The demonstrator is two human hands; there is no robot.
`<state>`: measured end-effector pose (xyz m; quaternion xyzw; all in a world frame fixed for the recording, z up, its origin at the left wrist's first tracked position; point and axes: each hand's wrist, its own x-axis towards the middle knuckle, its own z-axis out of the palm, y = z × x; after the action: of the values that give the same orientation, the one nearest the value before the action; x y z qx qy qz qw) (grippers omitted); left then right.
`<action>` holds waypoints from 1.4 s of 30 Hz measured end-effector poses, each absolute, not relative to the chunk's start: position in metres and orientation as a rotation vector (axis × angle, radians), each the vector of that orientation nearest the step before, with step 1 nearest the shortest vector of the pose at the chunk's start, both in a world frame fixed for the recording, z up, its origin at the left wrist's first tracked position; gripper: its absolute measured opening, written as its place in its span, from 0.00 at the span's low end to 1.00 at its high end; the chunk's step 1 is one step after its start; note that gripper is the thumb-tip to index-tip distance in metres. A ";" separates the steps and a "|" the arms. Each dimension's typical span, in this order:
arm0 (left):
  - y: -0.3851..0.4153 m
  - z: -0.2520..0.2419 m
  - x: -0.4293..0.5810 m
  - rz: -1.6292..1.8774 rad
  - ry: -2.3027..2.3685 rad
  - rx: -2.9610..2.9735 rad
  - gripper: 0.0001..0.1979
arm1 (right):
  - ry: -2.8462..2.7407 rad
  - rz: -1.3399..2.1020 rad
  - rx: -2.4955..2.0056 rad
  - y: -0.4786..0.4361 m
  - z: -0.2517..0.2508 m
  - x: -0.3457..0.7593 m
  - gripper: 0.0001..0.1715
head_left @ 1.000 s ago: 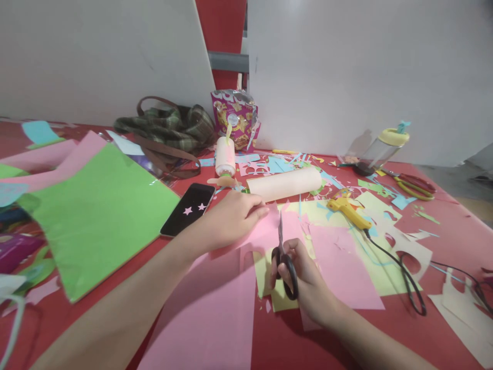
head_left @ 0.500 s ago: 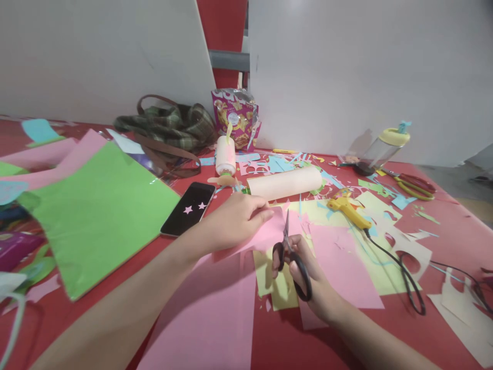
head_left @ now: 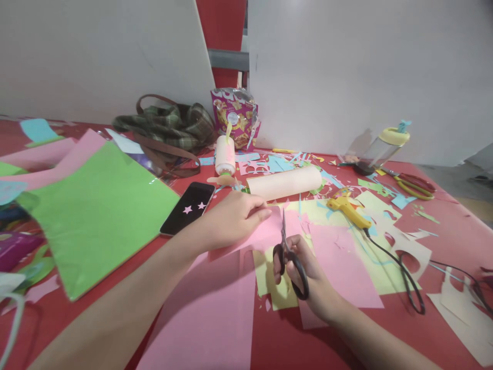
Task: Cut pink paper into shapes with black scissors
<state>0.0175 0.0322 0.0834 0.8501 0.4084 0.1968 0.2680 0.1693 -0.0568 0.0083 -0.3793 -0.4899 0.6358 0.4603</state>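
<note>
My left hand (head_left: 239, 218) pinches a sheet of pink paper (head_left: 265, 230) near its upper edge, fingers closed on it. In my right hand (head_left: 308, 272) is a pair of black-handled scissors (head_left: 284, 252), thumb and fingers through the loops. Their blades point away from me at the right edge of the pink paper and look nearly closed. A larger pink sheet (head_left: 215, 318) lies below my hands, partly under the held piece. Left of my left hand, two small pink paper stars (head_left: 187, 210) rest on a black phone (head_left: 185, 218).
A yellow glue gun (head_left: 350, 210) with a black cord lies on cut paper to the right. Behind my hands are a cream paper roll (head_left: 285, 182), a white bottle (head_left: 225, 156) and a snack bag (head_left: 235, 118). Green sheets (head_left: 100, 216) lie left; red-and-yellow-handled scissors (head_left: 414, 186) far right.
The scissors have shifted slightly left along the edge of the pink paper. My left hand keeps its hold with hardly any movement.
</note>
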 end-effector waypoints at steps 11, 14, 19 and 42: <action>0.034 0.086 0.015 0.451 1.104 2.340 0.14 | -1.212 1.560 -0.983 -0.057 0.008 0.170 0.18; 0.034 0.086 0.015 0.444 1.102 2.351 0.14 | -1.203 1.566 -0.986 -0.057 0.007 0.171 0.18; 0.035 0.086 0.014 0.446 1.101 2.349 0.14 | -1.195 1.562 -0.995 -0.058 0.005 0.171 0.17; 0.034 0.088 0.014 0.278 1.061 2.272 0.15 | -1.219 1.584 -0.893 -0.056 0.008 0.172 0.16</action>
<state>0.0140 0.0342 0.0875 0.8578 0.4006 0.1049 0.3044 0.1717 -0.0562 0.0079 -0.3626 -0.4950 0.6430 0.4583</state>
